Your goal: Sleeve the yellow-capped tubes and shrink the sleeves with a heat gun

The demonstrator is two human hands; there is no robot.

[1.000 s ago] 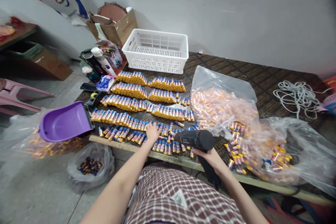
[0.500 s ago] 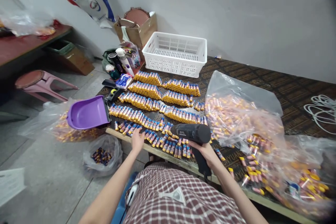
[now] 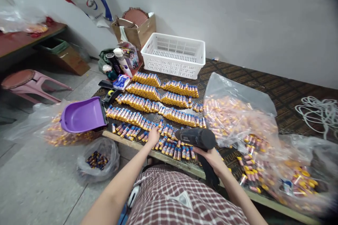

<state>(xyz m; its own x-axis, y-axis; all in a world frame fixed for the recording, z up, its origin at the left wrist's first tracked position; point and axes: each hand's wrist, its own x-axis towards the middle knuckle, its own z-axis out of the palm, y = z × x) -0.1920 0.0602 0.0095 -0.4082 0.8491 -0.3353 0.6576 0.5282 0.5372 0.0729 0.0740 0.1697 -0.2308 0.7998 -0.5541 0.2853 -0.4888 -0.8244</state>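
In my right hand point(image 3: 211, 156) is a black hair dryer point(image 3: 195, 138), gripped by its handle, with its nozzle pointing left over the tubes. My left hand point(image 3: 153, 136) reaches into the loose front rows, its fingers drawn together at a small blue-and-yellow capped tube point(image 3: 160, 123). Loose tubes point(image 3: 169, 148) lie along the front edge of the table under both hands. Behind them, more of the same tubes stand packed in neat stacked rows point(image 3: 142, 102).
A white plastic crate point(image 3: 173, 68) stands at the back. Clear bags of pink-and-yellow tubes point(image 3: 232, 112) lie on the right, near a white cord point(image 3: 317, 112). At left are a purple dustpan point(image 3: 83, 115), a floor bag with dark pieces point(image 3: 97, 160) and a pink stool point(image 3: 39, 82).
My left hand has moved right along the front row, and its fingers have come together. The hair dryer has stayed above the right-hand tubes. The view has shifted slightly.
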